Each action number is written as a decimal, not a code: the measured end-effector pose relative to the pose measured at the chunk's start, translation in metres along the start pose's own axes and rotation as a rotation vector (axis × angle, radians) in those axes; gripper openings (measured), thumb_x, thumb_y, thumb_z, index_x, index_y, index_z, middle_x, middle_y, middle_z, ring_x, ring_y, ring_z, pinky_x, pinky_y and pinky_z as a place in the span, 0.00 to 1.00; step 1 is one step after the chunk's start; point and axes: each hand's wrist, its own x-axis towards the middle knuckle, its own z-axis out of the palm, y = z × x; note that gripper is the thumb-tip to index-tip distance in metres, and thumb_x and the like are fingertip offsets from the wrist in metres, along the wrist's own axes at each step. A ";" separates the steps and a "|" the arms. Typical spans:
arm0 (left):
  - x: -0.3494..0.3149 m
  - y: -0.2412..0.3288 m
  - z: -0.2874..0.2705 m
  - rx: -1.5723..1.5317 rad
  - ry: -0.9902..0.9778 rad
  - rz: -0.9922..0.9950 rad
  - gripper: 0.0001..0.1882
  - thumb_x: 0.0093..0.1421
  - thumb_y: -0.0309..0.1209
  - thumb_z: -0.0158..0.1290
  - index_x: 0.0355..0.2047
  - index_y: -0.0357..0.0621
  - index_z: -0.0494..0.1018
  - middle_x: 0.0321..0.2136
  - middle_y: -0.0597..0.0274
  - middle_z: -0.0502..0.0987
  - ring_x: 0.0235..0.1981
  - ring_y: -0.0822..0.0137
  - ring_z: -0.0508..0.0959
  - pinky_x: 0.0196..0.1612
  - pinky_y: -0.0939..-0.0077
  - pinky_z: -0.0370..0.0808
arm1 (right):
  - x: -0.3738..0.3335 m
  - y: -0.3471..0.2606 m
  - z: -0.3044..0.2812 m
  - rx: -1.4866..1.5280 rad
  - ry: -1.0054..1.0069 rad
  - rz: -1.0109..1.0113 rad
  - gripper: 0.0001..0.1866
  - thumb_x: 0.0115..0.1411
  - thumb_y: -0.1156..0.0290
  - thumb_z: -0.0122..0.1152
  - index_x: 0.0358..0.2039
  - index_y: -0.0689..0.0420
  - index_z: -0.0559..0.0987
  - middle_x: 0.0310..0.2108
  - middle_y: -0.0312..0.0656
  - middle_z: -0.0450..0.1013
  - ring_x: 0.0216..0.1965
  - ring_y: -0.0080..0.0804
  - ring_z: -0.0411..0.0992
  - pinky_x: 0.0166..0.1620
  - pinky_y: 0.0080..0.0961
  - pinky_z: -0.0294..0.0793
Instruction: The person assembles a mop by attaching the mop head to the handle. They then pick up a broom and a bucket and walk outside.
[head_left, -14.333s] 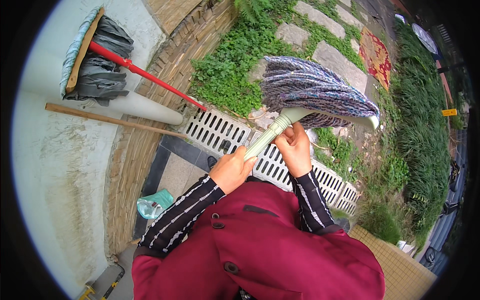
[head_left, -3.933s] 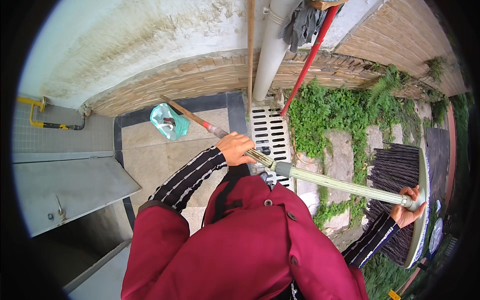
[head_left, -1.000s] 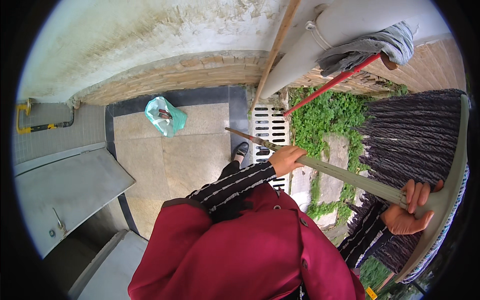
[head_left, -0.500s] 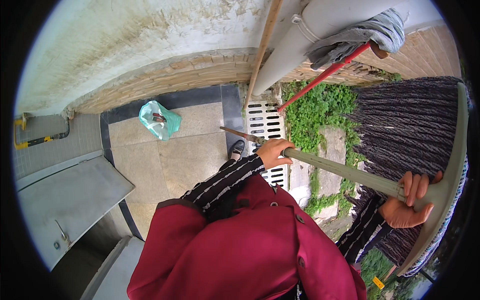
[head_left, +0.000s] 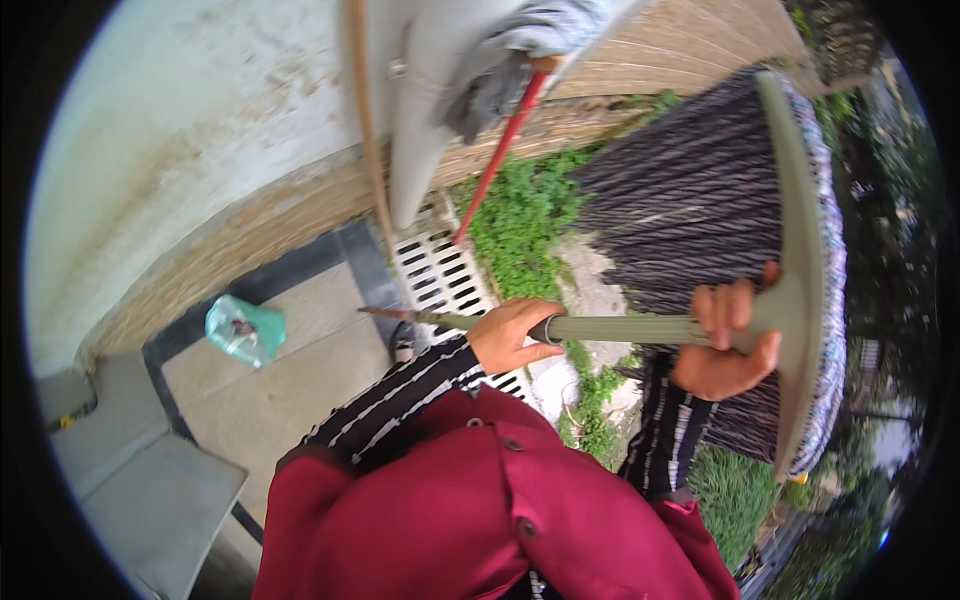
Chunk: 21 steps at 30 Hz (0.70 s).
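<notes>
I hold a long-handled mop [head_left: 625, 329] sideways across my front, its wide pale green head [head_left: 798, 270] at the right. Dark grey strands [head_left: 690, 190] hang from that head toward the left. My left hand [head_left: 513, 336] is closed round the handle beside a dark ring, and the handle's thin brownish end sticks out past it to the left. Close to the head, my right hand [head_left: 727, 340] is wrapped round the thick part of the handle, with strands behind it.
A slotted white drain grate [head_left: 440, 275] lies ahead beside green plants [head_left: 520, 215]. A wooden pole [head_left: 369, 130], a white pipe [head_left: 420, 140] and a red pole [head_left: 505, 150] with grey cloth [head_left: 550, 35] stand by the wall. A teal bag [head_left: 248, 330] sits on the tiles.
The view has swung to the right, so the wall, grate and bag appear farther left. The mop lies more level, its head higher in view. Both hands keep their hold on it.
</notes>
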 end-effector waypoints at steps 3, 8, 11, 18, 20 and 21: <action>0.031 0.041 0.006 -0.081 -0.013 0.053 0.24 0.52 0.36 0.58 0.47 0.41 0.66 0.38 0.52 0.73 0.38 0.51 0.73 0.43 0.63 0.69 | -0.001 0.000 -0.003 0.000 0.072 0.011 0.32 0.55 0.57 0.55 0.57 0.59 0.60 0.26 0.34 0.66 0.18 0.17 0.57 0.27 0.21 0.58; 0.077 0.075 0.014 -0.074 -0.031 0.204 0.21 0.53 0.36 0.56 0.44 0.39 0.65 0.33 0.51 0.73 0.33 0.50 0.74 0.36 0.61 0.71 | 0.000 0.000 -0.005 -0.051 0.055 0.038 0.33 0.54 0.53 0.55 0.56 0.59 0.62 0.31 0.38 0.67 0.27 0.23 0.62 0.32 0.23 0.61; 0.089 0.079 0.016 -0.072 -0.120 0.171 0.17 0.54 0.36 0.55 0.37 0.39 0.65 0.28 0.50 0.73 0.26 0.49 0.75 0.27 0.60 0.71 | 0.001 -0.010 -0.011 -0.159 0.105 0.071 0.36 0.53 0.48 0.57 0.55 0.60 0.62 0.39 0.41 0.67 0.36 0.27 0.65 0.41 0.29 0.63; 0.099 0.084 0.047 -0.125 -0.202 -0.018 0.15 0.53 0.34 0.54 0.34 0.38 0.63 0.21 0.44 0.72 0.22 0.42 0.74 0.25 0.52 0.69 | -0.007 -0.020 -0.040 -0.177 0.174 0.118 0.38 0.52 0.48 0.57 0.53 0.65 0.62 0.45 0.46 0.64 0.43 0.34 0.68 0.46 0.32 0.70; 0.103 0.084 0.058 -0.116 -0.171 -0.041 0.15 0.53 0.35 0.54 0.34 0.39 0.63 0.20 0.44 0.73 0.22 0.42 0.74 0.24 0.51 0.69 | -0.011 -0.022 -0.046 -0.138 0.197 0.107 0.37 0.53 0.48 0.57 0.52 0.65 0.62 0.45 0.46 0.64 0.42 0.33 0.68 0.45 0.31 0.71; 0.104 0.083 0.063 -0.113 -0.155 -0.055 0.15 0.53 0.35 0.54 0.34 0.40 0.63 0.19 0.44 0.73 0.23 0.42 0.74 0.24 0.51 0.69 | -0.012 -0.023 -0.049 -0.165 0.204 0.131 0.36 0.53 0.49 0.57 0.52 0.65 0.62 0.44 0.46 0.64 0.42 0.33 0.68 0.45 0.31 0.71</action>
